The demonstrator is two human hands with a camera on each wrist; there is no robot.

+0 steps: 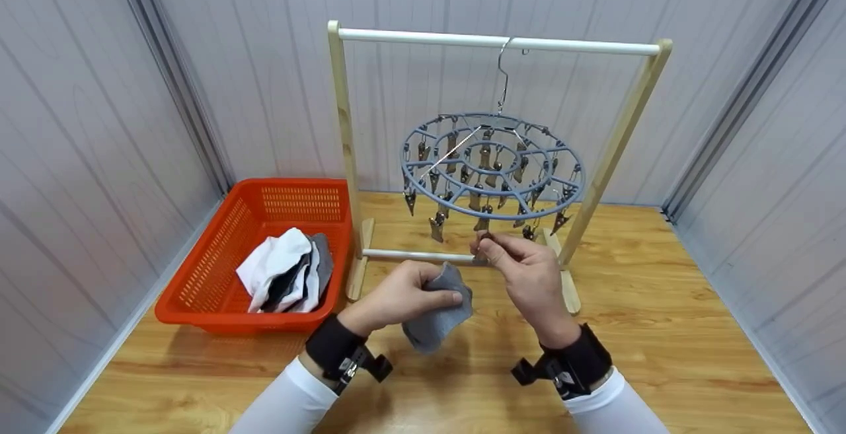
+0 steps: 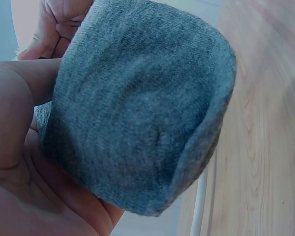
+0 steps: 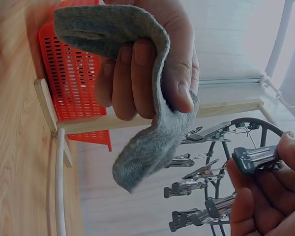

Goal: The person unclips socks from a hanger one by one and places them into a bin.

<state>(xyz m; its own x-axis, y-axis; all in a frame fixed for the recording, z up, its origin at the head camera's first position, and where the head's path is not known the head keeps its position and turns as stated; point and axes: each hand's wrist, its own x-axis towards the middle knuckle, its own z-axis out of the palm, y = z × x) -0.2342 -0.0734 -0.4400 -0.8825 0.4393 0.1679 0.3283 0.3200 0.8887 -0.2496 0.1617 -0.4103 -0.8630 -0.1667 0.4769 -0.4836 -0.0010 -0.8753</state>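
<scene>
My left hand [image 1: 403, 296] grips a small grey sock [image 1: 439, 308], thumb over its upper edge; the sock [image 2: 137, 108] fills the left wrist view, and in the right wrist view the sock [image 3: 147, 142] hangs down from the left hand [image 3: 147, 64]. My right hand [image 1: 522, 269] pinches a grey clip [image 1: 481, 242] that hangs from the round clip hanger [image 1: 492, 163]. The right wrist view shows that clip [image 3: 253, 160] squeezed between thumb and fingers of the right hand [image 3: 265, 196]. The hanger hangs by its hook from the rack's white top bar [image 1: 496, 42].
An orange basket [image 1: 198, 289] on the left of the wooden table [image 1: 661, 328] holds white and grey socks [image 1: 284, 272]. The wooden rack's uprights [image 1: 344, 156] and low crossbar [image 1: 410, 255] stand behind my hands. Grey panel walls close in on both sides.
</scene>
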